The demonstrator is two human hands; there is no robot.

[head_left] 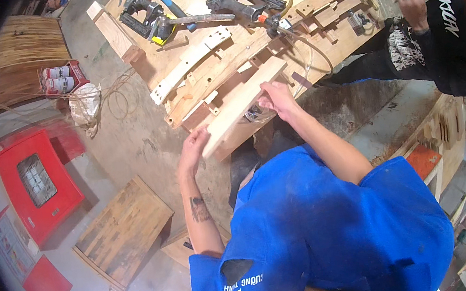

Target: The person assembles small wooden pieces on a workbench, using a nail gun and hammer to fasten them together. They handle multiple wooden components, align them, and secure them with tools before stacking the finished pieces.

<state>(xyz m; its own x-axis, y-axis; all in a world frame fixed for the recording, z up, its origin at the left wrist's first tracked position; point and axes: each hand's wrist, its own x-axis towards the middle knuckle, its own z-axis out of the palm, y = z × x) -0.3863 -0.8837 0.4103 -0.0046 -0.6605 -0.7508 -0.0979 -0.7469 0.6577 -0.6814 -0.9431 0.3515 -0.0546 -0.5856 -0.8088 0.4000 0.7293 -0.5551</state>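
Note:
A pale wooden board slants across in front of me at the near edge of the workbench. My left hand is closed at the board's lower left end. Near the other end, my right hand grips its near edge, thumb and fingers bent round it. Just beyond the board lies a jig of wooden strips and blocks on the plywood top, with a curved wooden rail along its far side.
Two nail guns and a hammer lie farther back on the bench. Air hoses loop at the right. Another person's hands are at the far right. A red wall cabinet and wooden panel stand left.

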